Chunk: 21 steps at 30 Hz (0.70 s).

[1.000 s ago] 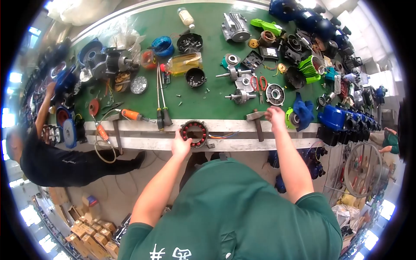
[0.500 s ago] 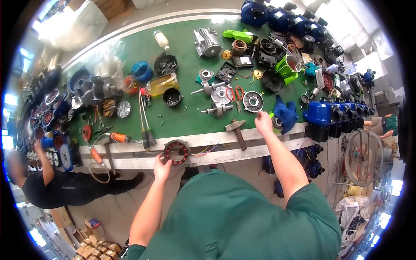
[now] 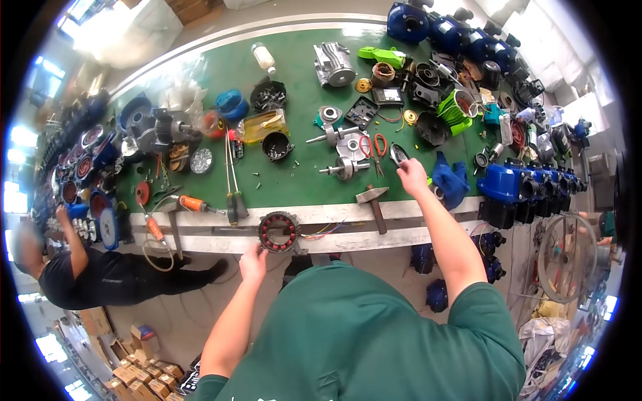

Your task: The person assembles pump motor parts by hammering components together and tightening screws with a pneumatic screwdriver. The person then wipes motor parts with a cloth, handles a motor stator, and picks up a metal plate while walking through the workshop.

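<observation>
In the head view, my left hand (image 3: 253,262) is at the lower left rim of a motor stator (image 3: 279,232), its fingers closed against the edge. The stator is a dark ring with red-lined slots, resting on the pale front rail, and coloured wires (image 3: 328,229) trail to its right. My right hand (image 3: 412,178) pinches a round metal end cover (image 3: 399,155), which is tipped up and seen nearly edge-on. Left of this hand lie red-handled scissors (image 3: 373,150) and a hammer (image 3: 373,206); to its right is a blue cloth or glove (image 3: 451,180).
Rotor shafts (image 3: 342,168), a grey motor housing (image 3: 334,65) and a black bowl of small parts (image 3: 275,146) stand on the green bench (image 3: 301,190). Blue motors (image 3: 508,182) line the right side. A co-worker (image 3: 100,274) in black is at the left.
My right hand has tipped the end cover from lying flat to nearly edge-on. My left hand has shifted slightly down the stator's rim. The whole view has moved a little.
</observation>
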### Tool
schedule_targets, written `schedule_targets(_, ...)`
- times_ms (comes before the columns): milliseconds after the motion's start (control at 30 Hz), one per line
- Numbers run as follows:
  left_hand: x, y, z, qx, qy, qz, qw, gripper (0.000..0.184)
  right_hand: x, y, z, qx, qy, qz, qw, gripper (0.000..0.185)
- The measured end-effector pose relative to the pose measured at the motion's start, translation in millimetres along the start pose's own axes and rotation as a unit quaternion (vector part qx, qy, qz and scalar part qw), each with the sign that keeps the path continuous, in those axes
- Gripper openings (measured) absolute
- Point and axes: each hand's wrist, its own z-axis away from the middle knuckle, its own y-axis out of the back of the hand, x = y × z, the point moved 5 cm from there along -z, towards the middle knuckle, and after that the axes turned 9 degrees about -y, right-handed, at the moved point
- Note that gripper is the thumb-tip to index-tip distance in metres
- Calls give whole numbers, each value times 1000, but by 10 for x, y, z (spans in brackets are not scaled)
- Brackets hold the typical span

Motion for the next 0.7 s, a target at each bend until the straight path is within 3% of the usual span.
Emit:
schedule_targets(67, 7, 0, -3, -3, -1, -15, 1000, 32, 252, 38, 77, -46, -138, -318, 937, 17)
schedule_targets(133, 98, 28, 14, -5, -4, -19, 1000, 30, 556, 56, 300, -66, -252, -458, 850, 23)
schedule_targets(200, 88, 29, 13, -2, -9, -18, 1000, 28, 820, -20, 498, -98, -320, -432, 837, 25)
schedule_targets(233, 51, -2, 3, 4, -20, -1, 1000, 27, 912, -62, 591, -51, -370, -429, 823, 28)
schedule_targets(367, 117, -18, -15, -4, -23, -9, 1000, 27, 807, -80, 776, -8, -401, -474, 784, 36)
schedule_targets(500, 83, -112, -32, -13, -27, 18, 999, 27, 853, 1, 645, 9, -412, -431, 803, 36)
schedule_targets(600, 144, -48, 0, -11, -56, -19, 998, 27, 851, 80, 609, 49, -357, -468, 807, 36)
schedule_targets(700, 84, -90, -37, -27, -59, 10, 998, 28, 199, 251, 874, -12, -307, -530, 791, 34)
